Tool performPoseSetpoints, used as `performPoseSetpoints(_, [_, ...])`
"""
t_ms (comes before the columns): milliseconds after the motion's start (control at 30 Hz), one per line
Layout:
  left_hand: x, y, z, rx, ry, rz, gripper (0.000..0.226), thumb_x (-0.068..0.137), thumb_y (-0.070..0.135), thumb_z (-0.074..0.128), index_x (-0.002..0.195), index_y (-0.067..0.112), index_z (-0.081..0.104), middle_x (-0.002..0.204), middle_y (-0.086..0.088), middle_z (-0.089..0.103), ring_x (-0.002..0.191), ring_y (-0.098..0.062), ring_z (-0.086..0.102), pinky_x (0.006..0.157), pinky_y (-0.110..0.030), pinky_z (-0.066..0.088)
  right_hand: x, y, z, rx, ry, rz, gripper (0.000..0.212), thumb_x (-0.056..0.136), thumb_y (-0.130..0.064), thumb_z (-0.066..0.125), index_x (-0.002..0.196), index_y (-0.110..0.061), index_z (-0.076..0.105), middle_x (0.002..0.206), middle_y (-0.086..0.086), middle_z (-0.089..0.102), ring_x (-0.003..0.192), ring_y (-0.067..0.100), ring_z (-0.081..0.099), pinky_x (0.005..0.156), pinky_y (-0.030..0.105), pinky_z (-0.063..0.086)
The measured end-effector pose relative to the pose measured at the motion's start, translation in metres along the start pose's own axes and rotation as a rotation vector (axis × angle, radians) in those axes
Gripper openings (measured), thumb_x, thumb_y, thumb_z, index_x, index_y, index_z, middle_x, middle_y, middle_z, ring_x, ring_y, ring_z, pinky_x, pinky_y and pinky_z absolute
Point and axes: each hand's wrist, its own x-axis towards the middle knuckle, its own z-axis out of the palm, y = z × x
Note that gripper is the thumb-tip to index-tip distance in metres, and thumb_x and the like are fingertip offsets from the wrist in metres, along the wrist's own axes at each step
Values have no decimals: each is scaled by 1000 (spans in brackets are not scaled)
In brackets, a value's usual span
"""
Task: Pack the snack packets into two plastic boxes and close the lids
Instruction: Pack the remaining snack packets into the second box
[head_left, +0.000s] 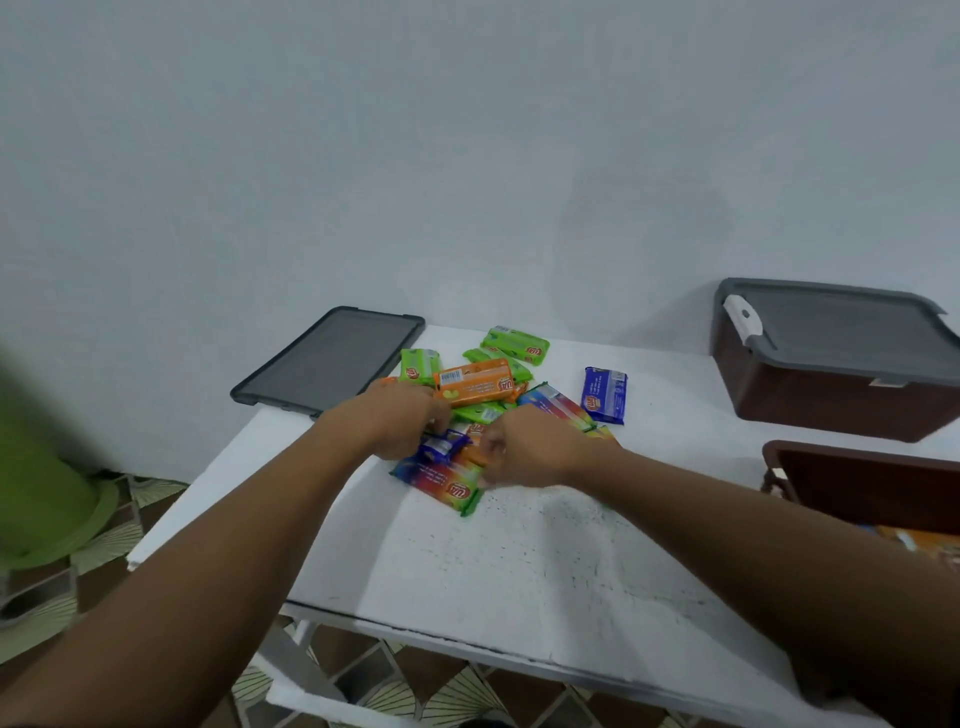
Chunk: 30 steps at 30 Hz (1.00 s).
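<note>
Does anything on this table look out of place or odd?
The loose grey lid at the table's far left corner seems to hang past the edge and could slide off. The snack packets lie in a jumbled heap.

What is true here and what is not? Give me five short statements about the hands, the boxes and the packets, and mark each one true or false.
1. The left hand and the right hand are both at the pile of snack packets. True.
2. The far box has its lid off. False: its grey lid sits on it.
3. A loose lid lies at the far left of the table. True.
4. The near box is closed. False: it is open, and orange packets show inside.
5. A blue packet lies at the right side of the pile. True.
</note>
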Motion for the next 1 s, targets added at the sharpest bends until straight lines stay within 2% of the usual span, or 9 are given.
performPoseSetpoints(67, [1,-7,9,4,-12,4,54,84,27,77,128,42,49,135,3,46,128,-23,40,104,-47,36,8,-11,11,-42,-41,-19,40,83,-44,76,113,-18,70,100,-2,72,85,13,68,77,30,58])
performPoseSetpoints(133, [2,-12,15,8,-22,7,64,80,31,81,132,45,45,139,1,41,134,-25,34,110,-51,32,15,-20,19,-51,-43,-31,59,75,-56,79,120,-18,67,107,-2,69,90,14,66,80,32,58])
performPoseSetpoints(233, [4,-18,18,28,15,33,67,80,39,81,135,47,43,141,-1,40,136,-26,33,112,-51,28,20,-32,26,-133,-28,-35,79,71,-65,78,130,-18,56,119,-1,61,100,16,59,83,31,55])
performPoseSetpoints(333, [6,-23,18,35,46,63,66,82,42,80,137,49,44,140,1,42,135,-24,34,110,-47,29,23,-37,31,-223,-3,-10,86,71,-63,78,138,-18,48,129,2,57,113,19,56,93,35,51])
performPoseSetpoints(467, [8,-21,17,2,69,93,55,83,46,77,133,46,54,134,3,45,131,-21,36,108,-44,29,23,-37,31,-248,-29,21,74,80,-53,77,140,-19,48,126,2,59,110,20,59,93,34,53])
performPoseSetpoints(633, [3,-23,8,-19,93,135,29,93,45,66,122,41,67,121,6,46,122,-18,37,94,-41,32,15,-33,20,-208,-77,-3,43,87,-38,68,124,-21,56,105,1,61,92,18,61,79,30,54])
performPoseSetpoints(767, [1,-17,8,-75,171,163,21,95,41,59,108,34,74,118,10,51,117,-17,40,85,-38,31,2,-22,8,-144,-48,-39,27,95,-31,60,119,-19,61,101,2,66,85,16,64,68,25,51])
performPoseSetpoints(867, [-4,-9,3,-247,192,152,28,88,42,55,93,25,76,112,9,58,106,-13,54,82,-40,48,-14,-11,-8,-68,-31,-22,20,100,-33,57,112,-18,61,95,-2,65,80,11,63,59,20,42])
performPoseSetpoints(1000, [-11,8,-20,-598,245,44,12,94,30,62,96,21,70,110,0,70,93,-15,69,73,-35,59,-42,11,-41,98,44,48,12,100,-22,51,102,-13,59,98,4,66,82,13,65,62,22,50])
